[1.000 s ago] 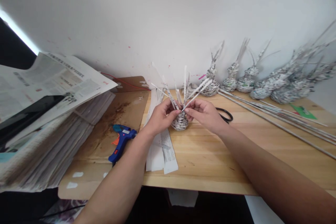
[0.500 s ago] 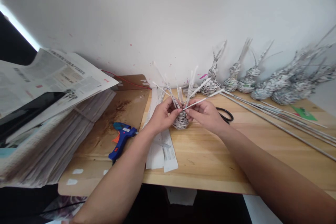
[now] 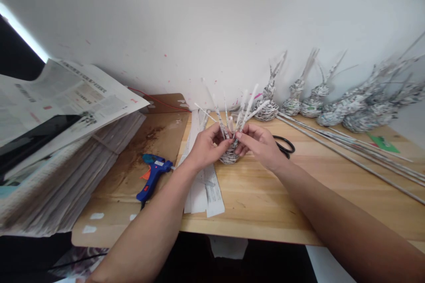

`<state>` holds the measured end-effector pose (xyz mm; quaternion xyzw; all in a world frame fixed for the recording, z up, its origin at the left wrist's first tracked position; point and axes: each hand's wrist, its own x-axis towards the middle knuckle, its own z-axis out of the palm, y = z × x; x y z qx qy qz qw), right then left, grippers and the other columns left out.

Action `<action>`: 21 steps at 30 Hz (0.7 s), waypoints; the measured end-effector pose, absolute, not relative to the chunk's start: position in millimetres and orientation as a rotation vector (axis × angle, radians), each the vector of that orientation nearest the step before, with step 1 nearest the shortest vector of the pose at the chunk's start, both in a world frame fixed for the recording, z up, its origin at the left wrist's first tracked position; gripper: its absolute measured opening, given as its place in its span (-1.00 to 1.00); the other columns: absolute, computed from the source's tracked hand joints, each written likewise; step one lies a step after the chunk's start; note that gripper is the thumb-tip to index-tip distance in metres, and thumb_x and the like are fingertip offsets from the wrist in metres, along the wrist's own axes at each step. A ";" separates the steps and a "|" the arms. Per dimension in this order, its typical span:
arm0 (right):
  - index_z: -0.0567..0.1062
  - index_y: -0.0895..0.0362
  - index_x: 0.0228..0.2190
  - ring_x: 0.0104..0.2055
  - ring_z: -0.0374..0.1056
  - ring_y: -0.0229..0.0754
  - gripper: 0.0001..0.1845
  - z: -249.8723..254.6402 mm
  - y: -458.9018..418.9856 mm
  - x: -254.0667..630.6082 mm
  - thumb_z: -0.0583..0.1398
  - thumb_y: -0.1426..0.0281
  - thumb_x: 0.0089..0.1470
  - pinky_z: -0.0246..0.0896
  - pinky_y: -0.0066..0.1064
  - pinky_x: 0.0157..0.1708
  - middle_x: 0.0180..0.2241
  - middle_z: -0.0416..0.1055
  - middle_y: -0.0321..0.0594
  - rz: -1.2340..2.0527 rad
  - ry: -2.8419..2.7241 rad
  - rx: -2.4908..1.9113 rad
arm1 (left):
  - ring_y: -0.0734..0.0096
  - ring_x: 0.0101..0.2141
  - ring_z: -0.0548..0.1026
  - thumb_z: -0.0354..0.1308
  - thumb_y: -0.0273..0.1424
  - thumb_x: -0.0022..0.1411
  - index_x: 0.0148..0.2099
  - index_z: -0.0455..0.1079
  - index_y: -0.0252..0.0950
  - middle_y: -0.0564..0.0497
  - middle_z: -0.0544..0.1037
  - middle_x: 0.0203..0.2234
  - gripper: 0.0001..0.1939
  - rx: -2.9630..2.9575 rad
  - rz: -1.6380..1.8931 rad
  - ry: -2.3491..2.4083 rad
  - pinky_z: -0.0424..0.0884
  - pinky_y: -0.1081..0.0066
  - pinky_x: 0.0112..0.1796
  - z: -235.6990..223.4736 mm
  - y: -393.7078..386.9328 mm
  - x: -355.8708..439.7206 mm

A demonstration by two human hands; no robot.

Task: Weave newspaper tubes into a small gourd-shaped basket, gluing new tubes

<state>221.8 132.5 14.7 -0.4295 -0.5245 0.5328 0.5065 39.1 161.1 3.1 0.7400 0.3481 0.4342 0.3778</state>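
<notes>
A small woven paper basket (image 3: 229,156) stands on the wooden table, with several rolled newspaper sticks (image 3: 215,108) rising and fanning out from its rim. My left hand (image 3: 212,145) is closed around its left side, thumb and fingers pinching at the rim by an upright stick. On the other side my right hand (image 3: 254,143) pinches a paper stick at the rim, thumb pressed to the fingers. The fingertips of both hands almost meet and hide part of the weave. Flat paper strips (image 3: 214,192) lie under and beside the left hand.
A blue hot glue gun (image 3: 154,179) lies on stained cardboard (image 3: 166,130), left of my forearm. Further left is a newspaper stack (image 3: 109,150). Black-handled scissors (image 3: 284,146) lie right of my hand. Long paper sticks (image 3: 352,150) and several woven paper pieces (image 3: 265,109) line the right and back.
The paper stick that stuck out to the right across my right fingers no longer shows there. My right hand has turned and moved in closer to the rim; the left hand stays put.
</notes>
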 end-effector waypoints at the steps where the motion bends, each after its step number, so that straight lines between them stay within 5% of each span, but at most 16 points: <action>1: 0.41 0.09 -0.44 -0.58 0.42 -0.26 -0.52 14.9 131.7 221.7 0.45 0.03 -0.13 0.35 -0.46 -0.61 -0.59 0.42 -0.37 1.272 -1.267 -1.022 | 0.38 -0.36 0.48 0.26 -0.33 0.23 -0.20 0.45 -0.29 -0.01 0.55 -0.38 -0.85 1.882 1.108 0.916 0.41 0.43 -0.30 5.0 159.9 40.0; 8: 0.47 0.09 -0.37 -0.56 0.37 -0.31 -0.85 11.6 133.9 224.0 0.32 0.33 0.01 0.27 -0.44 -0.56 -0.49 0.41 -0.37 1.040 -1.323 -0.968 | 0.38 -0.38 0.46 0.28 -0.29 0.21 -0.19 0.51 -0.34 -0.05 0.59 -0.37 -0.79 1.813 1.102 0.865 0.37 0.42 -0.32 10.9 158.7 41.3; 21: 0.50 0.07 -0.31 -0.37 0.43 -0.19 -0.95 5.7 131.2 225.0 0.26 0.37 0.14 0.32 -0.34 -0.37 -0.40 0.50 -0.26 0.660 -1.536 -1.082 | 0.37 -0.40 0.49 0.29 -0.31 0.20 -0.24 0.51 -0.33 -0.03 0.60 -0.41 -0.82 1.802 1.129 0.845 0.38 0.42 -0.32 11.4 158.8 41.3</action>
